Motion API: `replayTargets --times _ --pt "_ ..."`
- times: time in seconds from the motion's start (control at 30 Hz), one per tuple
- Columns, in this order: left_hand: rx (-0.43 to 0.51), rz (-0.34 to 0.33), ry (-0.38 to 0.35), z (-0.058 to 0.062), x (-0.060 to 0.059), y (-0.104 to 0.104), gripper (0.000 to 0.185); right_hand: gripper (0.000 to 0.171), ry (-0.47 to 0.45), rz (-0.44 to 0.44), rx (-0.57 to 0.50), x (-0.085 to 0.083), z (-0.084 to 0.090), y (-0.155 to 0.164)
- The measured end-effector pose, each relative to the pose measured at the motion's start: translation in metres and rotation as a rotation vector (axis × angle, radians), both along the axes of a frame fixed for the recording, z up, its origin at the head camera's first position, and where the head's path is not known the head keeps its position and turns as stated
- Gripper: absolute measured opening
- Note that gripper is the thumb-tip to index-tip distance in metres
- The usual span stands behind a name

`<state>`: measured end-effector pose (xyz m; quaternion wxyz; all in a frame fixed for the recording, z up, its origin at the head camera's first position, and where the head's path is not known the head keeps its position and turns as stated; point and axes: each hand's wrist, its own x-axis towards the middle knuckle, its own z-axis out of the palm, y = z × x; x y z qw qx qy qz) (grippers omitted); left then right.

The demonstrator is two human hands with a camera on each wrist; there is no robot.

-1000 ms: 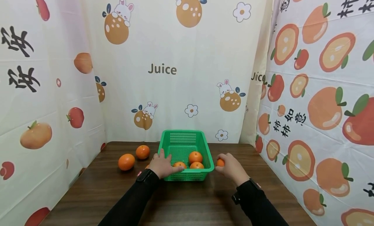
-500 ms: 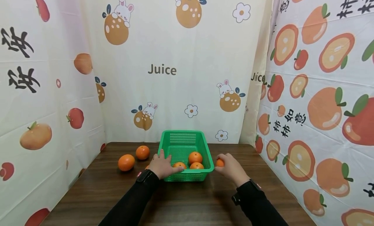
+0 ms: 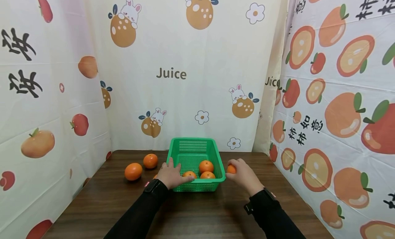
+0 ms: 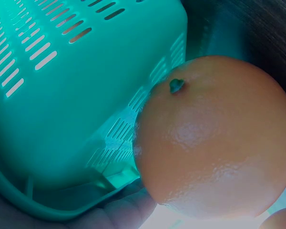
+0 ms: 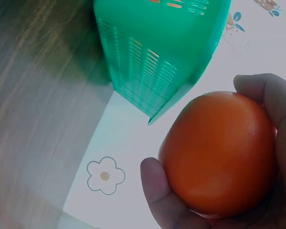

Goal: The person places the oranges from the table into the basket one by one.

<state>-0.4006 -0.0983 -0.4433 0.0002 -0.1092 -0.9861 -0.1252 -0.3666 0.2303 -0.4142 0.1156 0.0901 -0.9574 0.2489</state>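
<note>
- Since a second ago, right hand (image 3: 243, 175) has lifted its orange (image 3: 231, 169) slightly, just beside the basket's (image 3: 221, 163) right rim.
- Basket: green, slotted, holding three oranges.
- Left hand (image 3: 170, 175) rests flat on the near-left rim, fingers straight.
- Orange: smooth, glossy; right fingers (image 5: 162, 195) clasp it, half hiding it.

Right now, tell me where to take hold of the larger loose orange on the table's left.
Grip the larger loose orange across its widest middle, coming from above. It is round, with bare table all about it; the smaller orange lies apart behind, so fingers likely fit either side.
</note>
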Motion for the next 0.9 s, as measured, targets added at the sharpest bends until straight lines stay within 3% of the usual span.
replayTargets --times 0.3,0.9 --pt "0.006 0.001 0.005 -0.006 -0.004 -0.001 0.111 0.034 0.003 0.007 -0.003 0.001 0.004 -0.005" --pt "0.014 -0.002 0.011 -0.003 -0.001 -0.001 0.111 0.032 0.005 0.023 -0.025 0.0 0.008 -0.014"
